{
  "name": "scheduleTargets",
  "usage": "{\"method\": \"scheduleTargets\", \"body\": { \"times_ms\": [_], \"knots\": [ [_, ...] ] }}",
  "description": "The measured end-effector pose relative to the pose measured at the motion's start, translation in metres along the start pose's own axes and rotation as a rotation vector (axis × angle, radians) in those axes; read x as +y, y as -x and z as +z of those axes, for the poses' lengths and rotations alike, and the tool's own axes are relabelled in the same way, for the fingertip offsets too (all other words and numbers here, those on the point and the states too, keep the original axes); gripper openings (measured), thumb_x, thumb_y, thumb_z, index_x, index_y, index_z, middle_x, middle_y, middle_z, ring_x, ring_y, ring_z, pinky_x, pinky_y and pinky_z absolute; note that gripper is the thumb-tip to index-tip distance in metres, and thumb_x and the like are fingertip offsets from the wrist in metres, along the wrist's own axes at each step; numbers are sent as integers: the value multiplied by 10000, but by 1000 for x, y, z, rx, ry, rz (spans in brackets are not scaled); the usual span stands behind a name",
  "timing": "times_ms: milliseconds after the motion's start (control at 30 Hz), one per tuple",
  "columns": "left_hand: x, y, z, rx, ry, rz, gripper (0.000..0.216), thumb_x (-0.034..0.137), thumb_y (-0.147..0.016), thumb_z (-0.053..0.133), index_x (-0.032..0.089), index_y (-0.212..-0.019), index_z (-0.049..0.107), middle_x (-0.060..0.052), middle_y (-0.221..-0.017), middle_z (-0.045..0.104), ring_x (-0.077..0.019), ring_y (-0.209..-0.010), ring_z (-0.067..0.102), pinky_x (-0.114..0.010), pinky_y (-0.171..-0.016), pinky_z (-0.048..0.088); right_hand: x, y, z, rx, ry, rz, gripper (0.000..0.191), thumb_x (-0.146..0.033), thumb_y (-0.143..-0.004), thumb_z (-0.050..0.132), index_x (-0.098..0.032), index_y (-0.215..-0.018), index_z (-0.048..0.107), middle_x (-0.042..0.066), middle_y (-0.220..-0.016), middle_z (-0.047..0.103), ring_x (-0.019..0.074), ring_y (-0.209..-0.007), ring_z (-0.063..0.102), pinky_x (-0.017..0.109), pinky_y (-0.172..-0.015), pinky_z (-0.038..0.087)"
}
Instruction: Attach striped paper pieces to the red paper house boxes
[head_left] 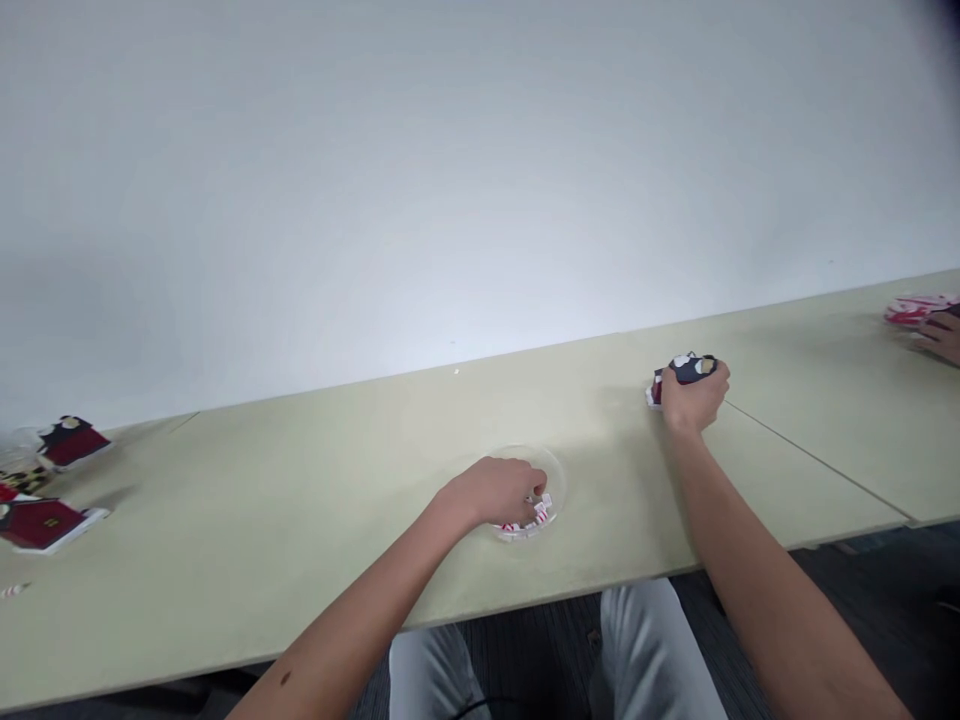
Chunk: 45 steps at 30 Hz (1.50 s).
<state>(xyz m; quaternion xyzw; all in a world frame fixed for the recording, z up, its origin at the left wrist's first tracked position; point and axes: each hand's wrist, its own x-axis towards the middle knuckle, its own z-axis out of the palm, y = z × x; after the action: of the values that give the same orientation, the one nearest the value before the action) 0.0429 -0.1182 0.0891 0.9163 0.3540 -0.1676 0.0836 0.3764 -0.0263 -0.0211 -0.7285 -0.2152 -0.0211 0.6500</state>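
My left hand's fingers point(535, 482) dipped among small red-and-white pieces point(526, 522) in a clear dish point(553, 473), any pinch unclear; my right hand point(691, 398) clenched a dark model point(694, 368), and squeezing could break it.

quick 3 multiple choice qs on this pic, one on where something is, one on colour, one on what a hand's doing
1. Where is the left hand?
A) against the wall
B) in the clear dish
C) on the knee

2. What colours are the small pieces in the dish?
A) blue and yellow
B) green and black
C) red and white

3. What is the right hand doing?
A) gripping a dark piece
B) lying open and empty
C) holding the dish

1: B, the fingers reach over the rim to the pieces.
2: C, red and white both show among them.
3: A, the fingers wrap around the piece.
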Motion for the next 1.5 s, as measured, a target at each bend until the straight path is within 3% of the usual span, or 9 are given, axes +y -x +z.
{"method": "scheduleTargets", "body": {
  "times_ms": [167, 300, 467, 633, 800, 933, 1167, 1367, 1500],
  "knots": [
    [2, 0, 0, 28, 63, 15, 363, 390, -815, 587, 284, -1159, 630, -41, -1100, 711, -213, -899, 665, -271, -638, 412, -14, 15, 15, -219, -235, -62, 662, -445, -735, 687, -164, -1301, 488, 155, -1260, 615, 302, -1146, 605, 465, -1051, 440],
    [2, -3, -2, 31, 63, 90, 273, 374, -847, 570, 281, -1096, 630, -19, -1053, 707, -205, -922, 649, -273, -641, 397, -33, 52, 35, -622, -482, -142, 552, -513, -756, 685, -196, -1184, 538, 114, -1179, 671, 267, -1032, 664, 431, -957, 521],
    [1, -7, 0, 52, 61, 111, 124, 279, -870, 512, 227, -950, 592, -22, -989, 692, -186, -854, 619, -278, -621, 379, -45, 96, 47, -1007, -520, -222, 511, -489, -759, 737, -208, -1149, 562, 91, -1164, 685, 258, -1036, 668, 407, -938, 544],
    [1, -8, 2, 58, 79, 133, 137, 219, -832, 520, 210, -946, 596, -28, -943, 684, -178, -775, 602, -275, -570, 341, -48, 119, 44, -1168, -525, -297, 567, -482, -817, 718, -242, -1296, 532, 73, -1230, 667, 260, -1086, 659, 430, -978, 530],
    [-4, -9, 7, 82, 77, 182, 152, 214, -841, 514, 187, -917, 643, -50, -969, 692, -186, -786, 608, -285, -594, 366, -49, 119, 41, -1160, -457, -451, 608, -501, -886, 633, -288, -1429, 462, 93, -1425, 534, 294, -1283, 540, 479, -1042, 478],
    [-9, -10, 13, 134, 100, 206, 190, 202, -861, 495, 186, -945, 665, -50, -995, 689, -192, -844, 618, -286, -651, 398, -43, 111, 48, -1091, -416, -442, 714, -509, -858, 666, -274, -1462, 367, 125, -1369, 545, 289, -1309, 506, 488, -1042, 465],
    [-11, -16, 19, 138, 146, 212, 235, 177, -858, 499, 189, -1031, 659, -62, -1027, 711, -207, -882, 629, -283, -690, 416, -36, 109, 58, -806, -391, -519, 414, -392, -913, 546, -219, -1276, 451, 141, -1282, 576, 272, -1135, 597, 476, -931, 511],
    [-11, -20, 17, 93, 194, 184, 209, 144, -802, 508, 174, -887, 698, -63, -950, 728, -198, -817, 627, -277, -640, 396, -53, 131, 48, -629, -124, -835, 649, -477, -882, 614, -200, -1430, 404, 167, -1383, 548, 333, -1247, 534, 513, -1046, 432],
    [-11, -19, 17, 125, 207, 180, 175, 149, -801, 515, 178, -859, 677, -51, -927, 721, -185, -786, 612, -269, -614, 375, -63, 142, 54, -559, -9, -906, 659, -471, -902, 594, -215, -1474, 390, 162, -1422, 524, 347, -1284, 507, 522, -1028, 445]
  ]
}}
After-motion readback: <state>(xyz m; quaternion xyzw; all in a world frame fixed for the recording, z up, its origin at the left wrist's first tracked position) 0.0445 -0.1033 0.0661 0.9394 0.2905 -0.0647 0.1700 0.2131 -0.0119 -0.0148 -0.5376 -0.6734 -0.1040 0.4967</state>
